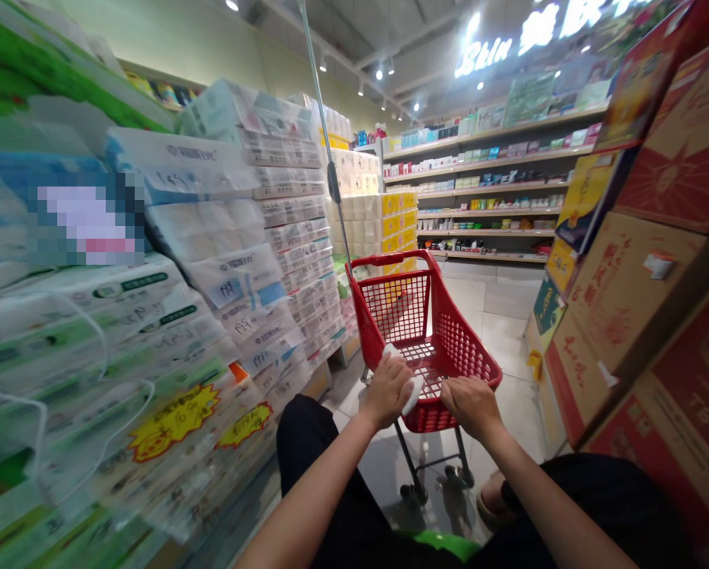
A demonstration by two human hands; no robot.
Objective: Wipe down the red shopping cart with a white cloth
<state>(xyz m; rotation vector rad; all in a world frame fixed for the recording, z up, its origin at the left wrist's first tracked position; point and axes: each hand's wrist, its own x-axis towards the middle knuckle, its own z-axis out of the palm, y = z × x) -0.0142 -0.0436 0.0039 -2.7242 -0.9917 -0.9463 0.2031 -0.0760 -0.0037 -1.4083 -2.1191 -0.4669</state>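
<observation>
A small red plastic shopping cart (434, 336) stands in the aisle right in front of me, its basket holding nothing I can see. My left hand (388, 389) is closed on the cart's near rim and also clasps a white cloth or tissue (412, 389) against it. My right hand (471, 405) is closed on the same rim, a little to the right. Both forearms reach forward from the bottom of the view. The fingertips of both hands are hidden behind the rim.
Tall stacks of packaged tissue paper (212, 261) line the left side. Stacked red and brown cartons (639, 292) crowd the right. Shelves of small goods (490, 190) stand at the far end across a tiled floor (496, 316). A thin metal pole (330, 158) rises from the cart.
</observation>
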